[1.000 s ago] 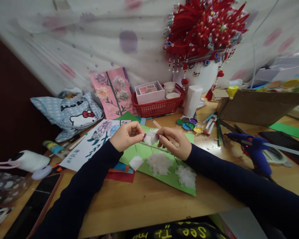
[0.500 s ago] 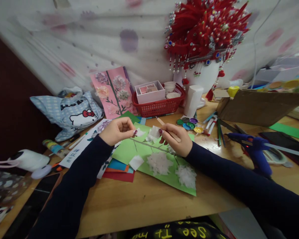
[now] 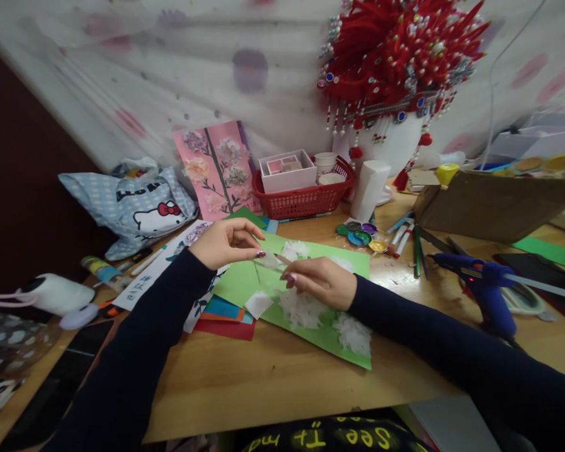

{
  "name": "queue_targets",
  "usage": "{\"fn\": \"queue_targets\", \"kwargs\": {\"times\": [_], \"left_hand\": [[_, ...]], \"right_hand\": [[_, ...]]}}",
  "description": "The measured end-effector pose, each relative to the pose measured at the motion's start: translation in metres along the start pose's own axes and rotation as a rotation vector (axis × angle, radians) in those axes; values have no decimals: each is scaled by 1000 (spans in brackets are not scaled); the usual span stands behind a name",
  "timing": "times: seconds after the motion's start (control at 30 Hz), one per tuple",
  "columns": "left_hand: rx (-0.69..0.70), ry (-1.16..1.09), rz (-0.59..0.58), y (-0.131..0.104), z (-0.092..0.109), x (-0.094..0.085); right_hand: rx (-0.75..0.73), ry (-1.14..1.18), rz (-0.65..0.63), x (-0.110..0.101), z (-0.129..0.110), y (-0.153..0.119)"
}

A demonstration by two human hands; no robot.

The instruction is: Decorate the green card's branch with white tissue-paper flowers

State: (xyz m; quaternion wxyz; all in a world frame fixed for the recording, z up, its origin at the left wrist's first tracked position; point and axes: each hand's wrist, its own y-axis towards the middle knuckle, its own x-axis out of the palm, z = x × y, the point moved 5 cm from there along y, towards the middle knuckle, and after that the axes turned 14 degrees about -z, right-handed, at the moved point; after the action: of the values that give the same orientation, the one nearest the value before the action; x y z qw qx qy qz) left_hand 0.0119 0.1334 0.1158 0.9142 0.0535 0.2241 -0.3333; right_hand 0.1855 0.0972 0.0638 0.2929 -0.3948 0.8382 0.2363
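Green sheet: From my remote seat, in the head view, I take this green sheet (image 3: 235,285) as my clock centre, twelve pointing away from the wearer; it lies flat on the table (image 3: 207,389).
White tufts: I count four on the sheet: one at twelve (image 3: 294,250), one near two, partly behind the right hand, one just below centre and one at four.
Left hand: At ten, my left hand (image 3: 230,243) has thumb and forefinger pinching a small white paper piece (image 3: 270,261) above the sheet.
Right hand: Over the centre, my right hand (image 3: 320,281) has its fingers gathered near that piece; I cannot tell whether they grip anything.
White square: At eight, a loose white square (image 3: 258,305) lies at the sheet's near edge.
Progress: I judge the sheet well along, with four tufts placed; the nine o'clock side shows thin lines (image 3: 257,273) and no finished tuft, while piece and square look unused.
Glue gun: Blue, at three, well apart from both hands (image 3: 480,282).
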Motion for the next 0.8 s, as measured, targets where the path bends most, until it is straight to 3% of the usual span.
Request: {"fn": "queue_targets", "kwargs": {"times": [0.1, 0.17, 0.23, 0.3, 0.4, 0.53, 0.8], "left_hand": [[1, -27, -12, 6, -8, 5], [1, -36, -31, 14, -17, 12], [-10, -32, -45, 21, -28, 21], [-19, -14, -36, 27, -37, 29], [-32, 48, -10, 33, -46, 36], [-56, 82, 16, 36, -50, 39], [-16, 139, 44, 44, -50, 48]], "right_hand": [[51, 204, 221, -18, 9, -4], [74, 228, 420, -35, 16, -10], [116, 201, 526, -45, 22, -14], [163, 181, 520, -47, 28, -15], [207, 208, 405, -37, 35, -12], [180, 196, 297, -24, 37, -6], [187, 29, 419, -35, 32, -12]]}}
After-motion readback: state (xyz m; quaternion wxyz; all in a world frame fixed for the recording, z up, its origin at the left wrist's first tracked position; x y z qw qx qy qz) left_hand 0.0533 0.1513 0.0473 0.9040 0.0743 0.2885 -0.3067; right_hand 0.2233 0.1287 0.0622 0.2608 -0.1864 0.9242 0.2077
